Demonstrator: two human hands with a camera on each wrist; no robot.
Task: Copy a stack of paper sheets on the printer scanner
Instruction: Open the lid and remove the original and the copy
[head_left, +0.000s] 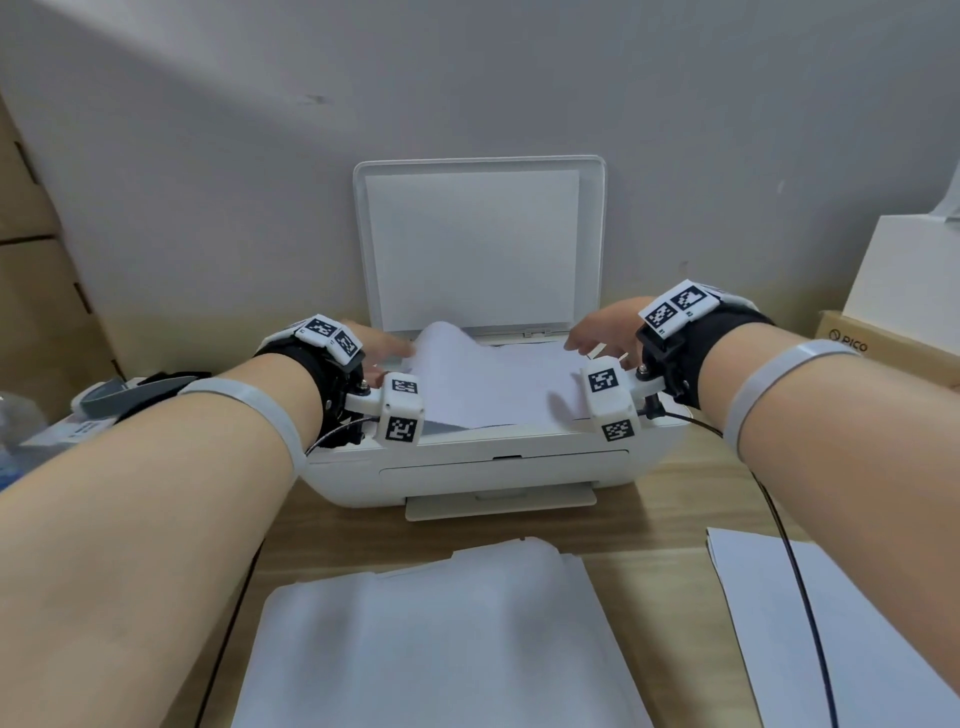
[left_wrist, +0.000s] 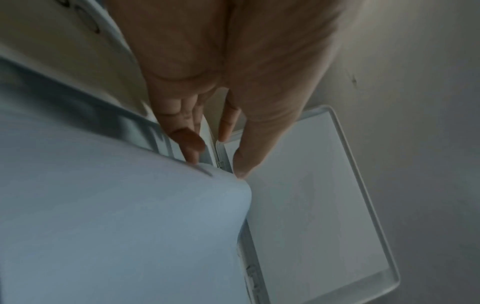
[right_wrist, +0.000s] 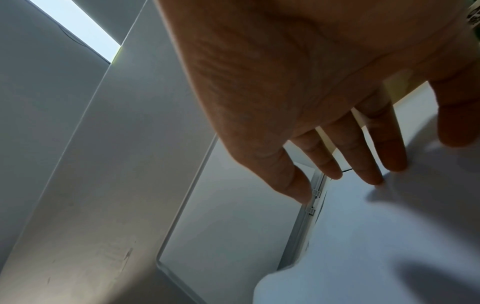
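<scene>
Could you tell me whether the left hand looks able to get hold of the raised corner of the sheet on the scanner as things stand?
Probably yes. The left hand has straight fingers right at the lifted corner of the sheet, and the scanner lid stands open, so nothing seems to block it.

Black wrist straps (head_left: 317, 374), white tag-marked camera mounts (head_left: 400, 410), grey forearm bands (head_left: 769, 384), thin black cables (head_left: 795, 571).
</scene>
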